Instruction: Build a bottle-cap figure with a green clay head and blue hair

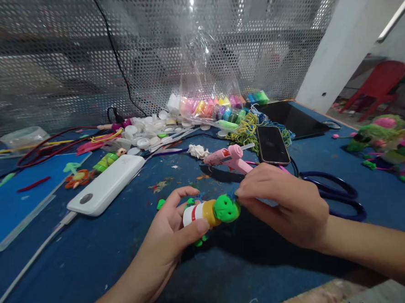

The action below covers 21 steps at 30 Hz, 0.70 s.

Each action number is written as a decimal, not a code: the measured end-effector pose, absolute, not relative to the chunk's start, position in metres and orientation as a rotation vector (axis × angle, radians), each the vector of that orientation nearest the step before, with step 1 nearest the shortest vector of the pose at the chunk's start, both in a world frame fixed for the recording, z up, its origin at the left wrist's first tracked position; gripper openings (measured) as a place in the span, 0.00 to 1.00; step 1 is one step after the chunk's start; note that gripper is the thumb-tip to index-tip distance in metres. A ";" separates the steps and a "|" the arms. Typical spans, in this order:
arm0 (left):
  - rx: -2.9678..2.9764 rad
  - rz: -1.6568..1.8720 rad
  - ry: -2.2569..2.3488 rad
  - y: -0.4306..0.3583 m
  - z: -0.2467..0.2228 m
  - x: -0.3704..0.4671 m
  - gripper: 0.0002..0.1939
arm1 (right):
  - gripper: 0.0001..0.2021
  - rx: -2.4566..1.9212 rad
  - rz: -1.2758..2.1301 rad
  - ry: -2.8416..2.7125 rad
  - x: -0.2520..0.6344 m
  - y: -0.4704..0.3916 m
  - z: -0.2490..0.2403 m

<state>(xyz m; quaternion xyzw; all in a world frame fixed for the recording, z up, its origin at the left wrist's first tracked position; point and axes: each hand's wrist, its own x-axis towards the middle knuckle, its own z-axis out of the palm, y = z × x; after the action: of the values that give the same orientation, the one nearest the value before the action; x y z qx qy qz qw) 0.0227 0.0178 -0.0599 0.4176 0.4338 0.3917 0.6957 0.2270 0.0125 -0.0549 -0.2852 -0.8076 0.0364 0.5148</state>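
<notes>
Some bits are hiding.
The left hand (169,226) covers part of the green-headed, white-and-yellow bottle toy (210,210). The right hand (288,201) hides some of the pink plastic glue gun (228,156). The right edge cuts off the fuzzy pink-and-green toy pile (383,136).

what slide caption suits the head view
Left hand holds a green-headed figure, right hand at its blue yarn.

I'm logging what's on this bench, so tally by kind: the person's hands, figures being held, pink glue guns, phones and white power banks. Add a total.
Hands: 2 (left hand, right hand)
Held figures: 1, the green-headed figure
Pink glue guns: 1 pink glue gun
Phones: 1 dark-screened phone
White power banks: 1 white power bank
Total: 6
</notes>
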 end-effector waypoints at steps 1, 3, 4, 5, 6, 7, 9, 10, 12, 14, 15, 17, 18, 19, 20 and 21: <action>0.931 0.872 0.967 0.018 -0.060 0.023 0.27 | 0.07 -0.677 0.090 -1.937 0.227 0.013 -0.055; 0.926 0.884 0.979 0.018 -0.060 0.023 0.26 | 0.06 -0.661 0.073 -1.933 0.228 0.013 -0.055; 0.923 0.894 0.989 0.017 -0.059 0.024 0.26 | 0.06 -0.656 0.061 -1.941 0.228 0.013 -0.055; 0.919 0.902 0.998 0.017 -0.059 0.024 0.26 | 0.06 -0.652 0.051 -1.957 0.228 0.013 -0.055; 0.917 0.902 1.001 0.017 -0.058 0.024 0.26 | 0.07 -0.647 0.040 -1.978 0.228 0.013 -0.055; 0.914 0.901 0.999 0.017 -0.058 0.024 0.26 | 0.07 -0.642 0.029 -2.000 0.228 0.013 -0.054; 0.908 0.896 0.981 0.017 -0.059 0.024 0.26 | 0.08 -0.631 -0.001 -2.036 0.229 0.011 -0.052; 0.904 0.891 0.966 0.017 -0.060 0.023 0.27 | 0.09 -0.626 -0.016 -2.036 0.229 0.010 -0.050; 0.891 0.895 0.948 0.018 -0.060 0.022 0.27 | 0.11 -0.641 -0.039 -1.973 0.233 0.009 -0.046; 0.867 0.913 0.942 0.019 -0.060 0.021 0.27 | 0.13 -0.710 -0.084 -1.845 0.238 0.011 -0.040; 0.848 0.937 0.941 0.020 -0.059 0.020 0.26 | 0.12 -0.745 -0.083 -1.828 0.241 0.013 -0.038; 0.794 1.014 0.932 0.024 -0.058 0.018 0.24 | 0.07 -0.762 0.046 -2.008 0.247 0.019 -0.036; 0.760 1.067 0.925 0.027 -0.058 0.017 0.22 | 0.05 -0.741 0.172 -2.180 0.248 0.023 -0.036; 0.718 1.127 0.920 0.030 -0.057 0.016 0.19 | 0.03 -0.715 0.317 -2.362 0.249 0.026 -0.038; 0.674 1.188 0.917 0.034 -0.057 0.015 0.16 | 0.03 -0.698 0.449 -2.512 0.250 0.029 -0.041; 0.630 1.237 0.913 0.037 -0.057 0.014 0.13 | 0.03 -0.700 0.541 -2.611 0.249 0.031 -0.045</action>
<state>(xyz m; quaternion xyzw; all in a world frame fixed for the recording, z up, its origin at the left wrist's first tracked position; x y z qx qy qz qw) 0.0144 0.0373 -0.0573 0.2802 0.4058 0.5497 0.6742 0.2490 0.0313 -0.0454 -0.2491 -0.9297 0.1925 0.1911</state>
